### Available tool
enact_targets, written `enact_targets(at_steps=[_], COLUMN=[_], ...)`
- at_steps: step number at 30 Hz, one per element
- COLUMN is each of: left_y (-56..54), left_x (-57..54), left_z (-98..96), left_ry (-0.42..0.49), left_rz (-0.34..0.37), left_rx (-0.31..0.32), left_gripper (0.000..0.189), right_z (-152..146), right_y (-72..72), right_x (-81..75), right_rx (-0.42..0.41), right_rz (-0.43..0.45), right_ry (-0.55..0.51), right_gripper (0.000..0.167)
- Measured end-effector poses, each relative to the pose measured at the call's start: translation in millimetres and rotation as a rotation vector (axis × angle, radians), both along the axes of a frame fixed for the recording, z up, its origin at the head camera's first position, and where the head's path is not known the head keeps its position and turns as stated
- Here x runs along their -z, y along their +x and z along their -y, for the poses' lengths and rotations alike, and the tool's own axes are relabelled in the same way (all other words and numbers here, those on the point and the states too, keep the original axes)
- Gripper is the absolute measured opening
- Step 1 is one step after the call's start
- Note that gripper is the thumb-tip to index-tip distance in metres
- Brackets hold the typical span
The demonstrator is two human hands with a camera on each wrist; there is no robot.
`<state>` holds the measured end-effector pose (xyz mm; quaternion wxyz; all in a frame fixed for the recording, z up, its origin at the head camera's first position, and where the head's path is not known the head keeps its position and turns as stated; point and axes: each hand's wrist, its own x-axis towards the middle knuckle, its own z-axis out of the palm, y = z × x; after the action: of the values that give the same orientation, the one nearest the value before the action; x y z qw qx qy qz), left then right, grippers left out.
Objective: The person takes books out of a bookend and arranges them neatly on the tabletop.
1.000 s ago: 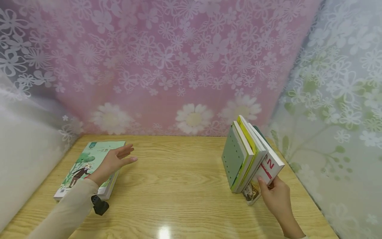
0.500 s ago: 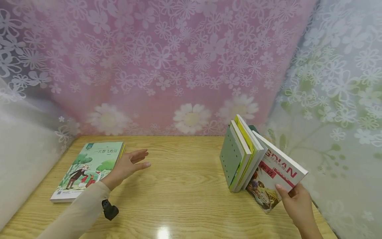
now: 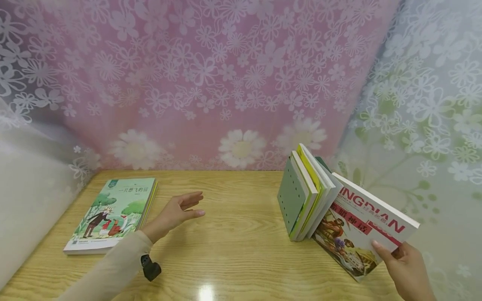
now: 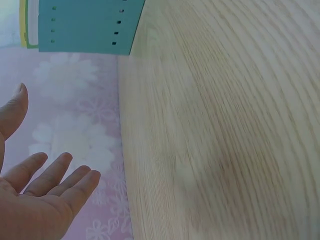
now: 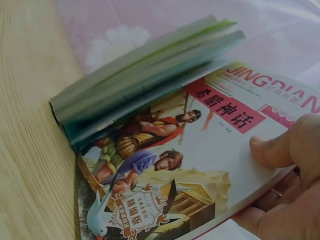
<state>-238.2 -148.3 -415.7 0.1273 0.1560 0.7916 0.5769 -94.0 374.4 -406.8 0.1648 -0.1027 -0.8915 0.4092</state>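
Note:
My right hand (image 3: 408, 267) grips the edge of a white paperback book (image 3: 361, 230), thumb on its illustrated front cover and fingers behind. The book tilts out to the right of an upright row of books (image 3: 314, 196), its inner edge still beside them. In the right wrist view the thumb (image 5: 272, 150) lies on the cover, which has a red title band. A green bookend with small holes (image 3: 291, 200) stands at the left of the row. My left hand (image 3: 175, 215) hovers over the table with fingers extended, holding nothing; the left wrist view shows its fingers (image 4: 55, 182) spread.
A stack of books with a green illustrated cover (image 3: 113, 213) lies flat at the table's left. The wooden table (image 3: 233, 251) meets a pink floral curtain (image 3: 203, 83) behind and a pale floral curtain (image 3: 433, 125) on the right.
My right hand has drawn the white paperback out of the row toward the right and front, showing more of its cover. My left hand has moved right, away from the flat stack.

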Motion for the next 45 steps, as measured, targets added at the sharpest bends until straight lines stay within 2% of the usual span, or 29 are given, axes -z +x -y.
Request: enact_targets(at_steps=[7,15,23,27,33,38,41,45], left_y=[2.5,6.4,9.2,10.4,12.3,12.5,12.6,13.3], left_x=[6.4,7.9,8.5,9.8,7.0,3.4,2.5,2.1], left_z=[-17.3,-38.9,-59.8,-69.3,-77.8,-78.4,-78.7,-79.6], left_ry=[0.035,0.044,0.090,0.105,0.131,0.138,0.143,0.159], left_rz=[0.015,0.027,0.025,0.024,0.030,0.016,0.013,0.014], left_rx=[0.051,0.094,0.178,0.208,0.245,0.261,0.271,0.286], left_gripper=[0.071,0.072,0.071,0.070,0.070,0.070,0.070,0.069], right_z=[-19.4,-35.6,-41.1,-38.6,-28.7,-13.9,-2.5,15.7], right_y=[11.7,26.0,34.0,36.8,33.4,26.0,19.9,10.1], right_x=[-1.1,2.8,-0.5,-1.8,-3.5,-10.7,-13.3,-12.1], right_rx=[0.001,0.000,0.036,0.022,-0.063,-0.097,-0.142,-0.240], right_rz=[0.061,0.027,0.112,0.096,0.067,0.174,0.207,0.154], right_ry=[0.000,0.034,0.088,0.128,0.118,0.094,0.058,-0.034], right_gripper=[0.047,0.039,0.048,0.048,0.044,0.046,0.047,0.045])
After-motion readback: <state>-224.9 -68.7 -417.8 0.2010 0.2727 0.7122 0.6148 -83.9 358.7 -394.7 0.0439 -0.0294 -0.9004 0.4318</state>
